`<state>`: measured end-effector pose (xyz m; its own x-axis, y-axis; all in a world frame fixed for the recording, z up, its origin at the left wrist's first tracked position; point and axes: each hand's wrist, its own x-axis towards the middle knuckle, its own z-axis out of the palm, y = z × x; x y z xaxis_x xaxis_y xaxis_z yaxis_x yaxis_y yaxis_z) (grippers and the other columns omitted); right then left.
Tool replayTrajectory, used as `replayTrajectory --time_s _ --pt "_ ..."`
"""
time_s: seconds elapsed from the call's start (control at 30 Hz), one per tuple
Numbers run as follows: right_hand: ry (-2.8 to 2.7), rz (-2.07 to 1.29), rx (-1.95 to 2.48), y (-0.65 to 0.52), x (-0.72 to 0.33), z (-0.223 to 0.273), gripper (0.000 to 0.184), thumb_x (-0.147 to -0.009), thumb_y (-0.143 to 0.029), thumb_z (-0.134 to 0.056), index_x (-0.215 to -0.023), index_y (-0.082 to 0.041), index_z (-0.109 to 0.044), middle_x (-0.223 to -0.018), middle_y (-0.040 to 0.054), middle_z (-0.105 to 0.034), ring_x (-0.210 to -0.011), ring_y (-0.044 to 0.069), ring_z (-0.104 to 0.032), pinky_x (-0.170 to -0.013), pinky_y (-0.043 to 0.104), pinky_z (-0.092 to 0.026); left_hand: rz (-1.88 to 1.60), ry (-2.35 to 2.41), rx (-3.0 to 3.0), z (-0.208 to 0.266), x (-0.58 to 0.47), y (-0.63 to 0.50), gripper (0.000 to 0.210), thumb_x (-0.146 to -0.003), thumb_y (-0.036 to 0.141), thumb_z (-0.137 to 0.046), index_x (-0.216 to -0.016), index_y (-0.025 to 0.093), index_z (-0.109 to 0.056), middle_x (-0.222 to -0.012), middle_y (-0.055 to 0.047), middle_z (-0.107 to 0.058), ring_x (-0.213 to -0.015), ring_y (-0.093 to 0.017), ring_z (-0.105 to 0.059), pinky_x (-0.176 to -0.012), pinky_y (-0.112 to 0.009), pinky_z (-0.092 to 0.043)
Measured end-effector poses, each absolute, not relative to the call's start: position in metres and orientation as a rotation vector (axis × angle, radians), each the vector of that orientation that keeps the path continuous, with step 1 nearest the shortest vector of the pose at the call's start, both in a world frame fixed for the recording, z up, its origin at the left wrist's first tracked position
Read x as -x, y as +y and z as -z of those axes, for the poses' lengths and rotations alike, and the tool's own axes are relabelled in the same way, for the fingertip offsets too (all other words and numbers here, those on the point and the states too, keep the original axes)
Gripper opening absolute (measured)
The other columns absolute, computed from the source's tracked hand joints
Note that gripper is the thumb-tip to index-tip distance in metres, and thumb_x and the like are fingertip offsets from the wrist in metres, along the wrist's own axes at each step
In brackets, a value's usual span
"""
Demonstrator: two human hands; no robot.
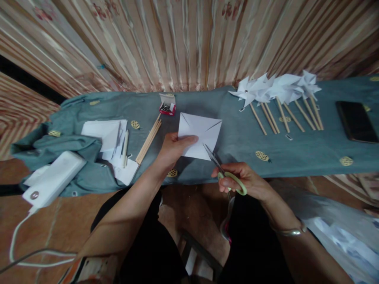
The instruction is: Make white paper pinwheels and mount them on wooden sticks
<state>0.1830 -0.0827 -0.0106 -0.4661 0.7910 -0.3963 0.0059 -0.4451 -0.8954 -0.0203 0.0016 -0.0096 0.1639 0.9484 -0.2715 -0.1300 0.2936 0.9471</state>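
A square sheet of white paper (204, 128) is pinched at its left edge by my left hand (174, 148), thumb lying on top. Slits run inward from its two upper corners. My right hand (239, 179) has its fingers in the green handles of a pair of scissors (217, 159). The scissor blades lie at the lower right corner of the paper and point toward its middle. Left of the paper is a bundle of thin wooden sticks (149, 140). Just above them stands an open small red box (167, 108) of small metal pieces.
Paper pinwheels (280, 88) on sticks lie at the back right, with a dark phone (357, 121) beyond them. White paper sheets (103, 132), a white pen (125, 148) and a cabled white power bank (55, 179) lie left on the green cloth (237, 146). A curtain (189, 43) hangs behind.
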Motion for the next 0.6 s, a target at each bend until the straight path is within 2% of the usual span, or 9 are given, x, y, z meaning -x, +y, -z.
replayTrajectory --time_s 0.4,0.6 --pt "-1.216 -1.970 1.238 -0.0813 -0.1806 0.0100 0.045 -0.061 -0.048 -0.081 -0.085 -0.013 -0.065 -0.058 -0.0020 -0.063 -0.049 0.008 -0.057 -0.045 0.018 -0.046 -0.858 1.093 -0.870 0.0058 0.0157 -0.0028 0.017 -0.053 0.024 -0.078 -0.062 0.013 -0.069 -0.058 0.000 -0.065 -0.050 -0.008 -0.051 -0.049 -0.021 -0.036" --pt "-1.181 -1.955 1.253 -0.0819 -0.1787 0.0103 0.044 -0.060 -0.048 -0.082 -0.082 -0.014 -0.065 -0.057 -0.0025 -0.062 -0.048 0.007 -0.055 -0.045 0.018 -0.046 -0.874 1.090 -0.869 0.0090 0.0159 -0.0023 0.021 -0.052 0.026 -0.078 -0.067 0.013 -0.070 -0.061 0.000 -0.066 -0.052 -0.009 -0.053 -0.050 -0.021 -0.036"
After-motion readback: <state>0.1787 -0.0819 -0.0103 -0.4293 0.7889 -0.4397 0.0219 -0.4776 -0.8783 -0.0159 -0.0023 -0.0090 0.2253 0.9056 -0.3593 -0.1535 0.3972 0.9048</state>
